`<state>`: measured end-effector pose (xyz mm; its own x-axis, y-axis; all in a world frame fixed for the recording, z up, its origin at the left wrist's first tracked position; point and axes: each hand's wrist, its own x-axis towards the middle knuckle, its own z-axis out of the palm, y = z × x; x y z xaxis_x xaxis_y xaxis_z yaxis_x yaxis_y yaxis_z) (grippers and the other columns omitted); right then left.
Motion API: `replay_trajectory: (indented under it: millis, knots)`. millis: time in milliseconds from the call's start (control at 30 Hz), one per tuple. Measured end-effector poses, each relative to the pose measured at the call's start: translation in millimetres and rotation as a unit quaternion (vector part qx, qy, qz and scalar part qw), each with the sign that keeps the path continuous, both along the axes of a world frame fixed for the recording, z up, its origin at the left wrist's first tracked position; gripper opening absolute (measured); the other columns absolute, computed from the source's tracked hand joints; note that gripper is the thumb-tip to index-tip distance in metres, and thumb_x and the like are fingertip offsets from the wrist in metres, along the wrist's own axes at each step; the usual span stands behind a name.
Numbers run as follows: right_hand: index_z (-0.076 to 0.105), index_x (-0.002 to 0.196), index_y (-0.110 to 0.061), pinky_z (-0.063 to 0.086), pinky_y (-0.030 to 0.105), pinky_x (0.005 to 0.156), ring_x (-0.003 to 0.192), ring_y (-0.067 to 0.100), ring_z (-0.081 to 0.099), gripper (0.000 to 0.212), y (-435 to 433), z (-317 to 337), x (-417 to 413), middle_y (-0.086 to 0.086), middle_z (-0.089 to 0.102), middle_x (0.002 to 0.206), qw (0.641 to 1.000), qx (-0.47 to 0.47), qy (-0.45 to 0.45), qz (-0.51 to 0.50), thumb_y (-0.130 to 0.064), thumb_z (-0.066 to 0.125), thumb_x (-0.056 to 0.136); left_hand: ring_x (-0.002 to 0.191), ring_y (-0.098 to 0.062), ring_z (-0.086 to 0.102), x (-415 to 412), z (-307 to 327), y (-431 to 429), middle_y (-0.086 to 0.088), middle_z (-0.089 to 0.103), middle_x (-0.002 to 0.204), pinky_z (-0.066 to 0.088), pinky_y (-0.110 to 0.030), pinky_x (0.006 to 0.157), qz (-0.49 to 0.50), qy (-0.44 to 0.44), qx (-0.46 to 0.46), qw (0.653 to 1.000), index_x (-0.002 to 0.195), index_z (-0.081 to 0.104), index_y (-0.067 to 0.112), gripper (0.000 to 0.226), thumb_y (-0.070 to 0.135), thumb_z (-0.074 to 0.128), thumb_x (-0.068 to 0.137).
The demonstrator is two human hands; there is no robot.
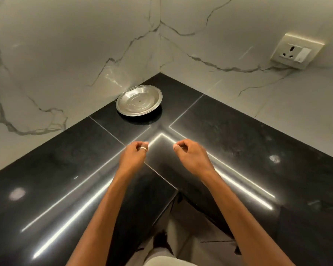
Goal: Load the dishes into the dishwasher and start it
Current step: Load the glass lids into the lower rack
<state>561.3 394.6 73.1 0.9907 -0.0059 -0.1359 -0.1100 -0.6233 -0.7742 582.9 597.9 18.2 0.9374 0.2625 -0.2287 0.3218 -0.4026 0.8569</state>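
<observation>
A shiny steel plate [139, 100] is sitting flat on the black counter [238, 135], in the corner by the marble wall [65, 54]. The left hand [133, 156] and right hand [191, 157] are hanging in front of the plate, fingers curled loosely, holding nothing and not touching it.

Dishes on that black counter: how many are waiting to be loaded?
1. A single steel plate sits in the far corner of the black counter, against the marble wall, beyond both hands. Other dishes may lie outside the view.
</observation>
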Motion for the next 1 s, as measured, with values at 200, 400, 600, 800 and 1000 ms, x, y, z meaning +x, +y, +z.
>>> replay_trajectory:
  millis: [200,400,600,800,1000]
  knots:
    - [0.067,0.102,-0.025,0.052,0.037,0.089,0.105,0.012,0.062,0.019,20,-4,67,-0.006,0.07,0.108,1.0,-0.015,-0.002,-0.027,-0.04,0.058,0.097,0.134,-0.039,0.041,141,-21,21,-0.016,0.048,0.145,0.041,-0.052,0.106,-0.119,0.007,0.307,0.944,0.142,0.047,0.013,0.055,0.042,0.054,0.097]
    - [0.067,0.103,-0.025,0.047,0.029,0.082,0.1,0.011,0.06,0.018,6,-14,89,-0.008,0.068,0.104,0.998,-0.041,-0.028,-0.032,-0.039,0.057,0.097,0.153,-0.037,0.014,217,-46,31,-0.013,0.026,0.162,0.025,-0.053,0.119,-0.163,-0.001,0.401,0.901,0.154,0.027,0.015,0.074,0.034,0.064,0.093]
    - [0.067,0.104,-0.029,0.051,0.034,0.087,0.103,0.01,0.06,0.019,-9,-29,87,-0.011,0.067,0.107,0.996,-0.067,-0.028,-0.056,-0.042,0.056,0.096,0.114,-0.036,0.059,242,-68,30,-0.011,0.066,0.119,0.05,-0.048,0.093,-0.192,-0.03,0.454,0.87,0.119,0.057,0.019,0.027,0.018,0.054,0.093]
    - [0.063,0.12,-0.018,0.045,0.027,0.095,0.116,0.016,0.059,0.027,-6,-26,89,-0.002,0.065,0.122,0.986,-0.123,-0.103,-0.05,-0.032,0.059,0.098,0.104,-0.034,0.065,209,-37,24,-0.012,0.073,0.11,0.046,-0.052,0.102,-0.147,-0.212,0.448,0.856,0.12,0.068,0.01,0.04,-0.006,0.056,0.085]
    - [0.031,0.154,-0.018,0.02,0.062,0.12,0.155,0.032,0.012,0.09,17,-11,100,0.011,0.024,0.164,0.918,-0.343,-0.197,0.02,-0.039,0.078,0.08,0.107,-0.028,0.066,126,18,22,-0.005,0.073,0.113,0.037,-0.053,0.115,-0.246,-0.338,0.41,0.811,0.118,0.072,0.016,0.043,-0.003,0.073,0.08]
